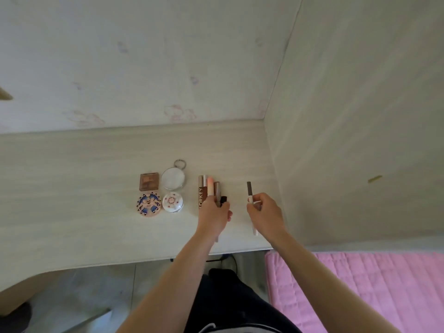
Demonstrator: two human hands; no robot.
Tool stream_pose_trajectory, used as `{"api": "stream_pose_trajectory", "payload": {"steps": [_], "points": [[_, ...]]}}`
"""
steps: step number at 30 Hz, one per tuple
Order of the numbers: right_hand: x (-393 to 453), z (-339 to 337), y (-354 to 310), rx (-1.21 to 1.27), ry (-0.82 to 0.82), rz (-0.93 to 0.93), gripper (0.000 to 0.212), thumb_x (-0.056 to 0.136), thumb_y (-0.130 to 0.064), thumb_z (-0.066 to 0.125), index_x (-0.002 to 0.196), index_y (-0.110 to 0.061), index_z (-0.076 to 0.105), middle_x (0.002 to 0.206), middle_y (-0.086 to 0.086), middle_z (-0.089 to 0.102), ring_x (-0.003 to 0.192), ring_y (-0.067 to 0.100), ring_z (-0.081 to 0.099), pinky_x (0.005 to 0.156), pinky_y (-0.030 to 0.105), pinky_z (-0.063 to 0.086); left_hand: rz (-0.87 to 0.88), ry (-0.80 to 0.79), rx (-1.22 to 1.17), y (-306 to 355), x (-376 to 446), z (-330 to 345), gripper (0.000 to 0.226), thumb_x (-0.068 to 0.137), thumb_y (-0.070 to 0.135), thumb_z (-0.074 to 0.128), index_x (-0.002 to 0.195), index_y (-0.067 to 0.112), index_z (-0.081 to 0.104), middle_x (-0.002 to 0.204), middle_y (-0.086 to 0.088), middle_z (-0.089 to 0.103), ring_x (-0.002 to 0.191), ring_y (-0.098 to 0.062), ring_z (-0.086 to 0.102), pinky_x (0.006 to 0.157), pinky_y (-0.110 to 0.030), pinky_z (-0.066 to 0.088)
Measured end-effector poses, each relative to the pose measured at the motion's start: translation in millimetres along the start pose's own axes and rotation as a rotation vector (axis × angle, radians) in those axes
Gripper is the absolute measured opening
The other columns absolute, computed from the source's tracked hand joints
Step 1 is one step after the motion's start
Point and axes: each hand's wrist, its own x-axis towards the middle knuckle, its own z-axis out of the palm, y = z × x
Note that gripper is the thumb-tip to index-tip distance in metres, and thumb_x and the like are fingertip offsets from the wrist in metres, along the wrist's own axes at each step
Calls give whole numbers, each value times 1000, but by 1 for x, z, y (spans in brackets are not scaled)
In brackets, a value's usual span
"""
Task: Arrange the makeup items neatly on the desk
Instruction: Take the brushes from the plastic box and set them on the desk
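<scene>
My left hand [214,213] lies over the near ends of a row of tubes [209,189] on the desk [72,200], fingers curled down onto them; whether I truly grip one or only press them together I cannot tell. The tubes lie side by side, pointing away from me: a brown one with letters down its side at the hand's left, then a pale one, a peach-tipped one and a dull brown one, with a small black cap [224,200] just at my fingertips. They touch or nearly touch each other.

My right hand [265,212] is just to the right of the left, apart from it, and pinches a slim pen [249,191] between thumb and fingers. Its dark end sticks out beyond my fingers, away from me, and a pale end shows below the hand toward me. The pen is clear of the tube row.

Well to the left of my left hand sit four compacts in a tidy square: a brown square palette [149,181] and a clear round case [173,178] with a metal ring on the far side, a blue-patterned round compact [149,203] and a white round one [172,201] on the near side.

Beyond my right arm, off the desk edge, is a pink quilt [360,284].
</scene>
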Motion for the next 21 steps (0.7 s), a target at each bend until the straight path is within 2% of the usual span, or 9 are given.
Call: {"api": "stream_pose_trajectory", "payload": {"steps": [4, 8, 11, 13, 15, 18, 21], "points": [[31, 4, 5, -37, 4, 27, 14, 92, -16, 52, 105, -12, 56, 86, -3, 56, 69, 7, 50, 49, 12, 32, -95, -64, -86, 15, 27, 17, 13, 93, 8, 53, 104, 2, 52, 83, -16, 67, 59, -18, 61, 42, -18, 43], [56, 11, 10, -103, -8, 53, 19, 92, -15, 52, 109, -7, 56, 96, 6, 62, 78, 16, 52, 59, 24, 36, -159, -90, -110, 20, 51, 35, 7, 92, 2, 54, 96, 0, 50, 76, -17, 62, 57, -23, 59, 44, -23, 46], [68, 12, 17, -138, -13, 100, 20, 92, -15, 52, 110, -6, 56, 103, 10, 64, 85, 22, 55, 68, 24, 35, -189, -105, -78, 17, 66, 45, 6, 92, 1, 54, 96, -3, 54, 75, -17, 61, 57, -22, 59, 41, -22, 48], [73, 13, 22, -159, -21, 126, 20, 92, -15, 51, 110, -6, 56, 105, 11, 64, 87, 23, 55, 68, 24, 35, -215, -112, -75, 15, 72, 49, 9, 92, 1, 55, 99, -4, 54, 76, -15, 59, 61, -22, 59, 57, -33, 58], [77, 16, 24, -182, -30, 141, 19, 93, -16, 51, 108, -6, 56, 104, 11, 64, 82, 21, 52, 67, 24, 35, -212, -94, -10, 11, 78, 51, 14, 91, 3, 56, 102, -6, 56, 78, -15, 59, 66, -27, 63, 74, -43, 59], [83, 21, 25, -196, -42, 140, 19, 94, -15, 50, 109, -5, 55, 104, 13, 64, 80, 21, 51, 67, 25, 36, -160, -55, 159, 10, 82, 50, 16, 91, 11, 57, 103, 1, 57, 86, -13, 65, 78, -30, 70, 75, -40, 59], [91, 24, 21, -182, -55, 151, 22, 93, -16, 52, 112, -5, 54, 107, 12, 63, 91, 24, 57, 71, 27, 41, -126, -40, 288, 12, 87, 50, 12, 90, 16, 57, 99, 9, 54, 96, -12, 68, 87, -28, 69, 80, -38, 56]]}}
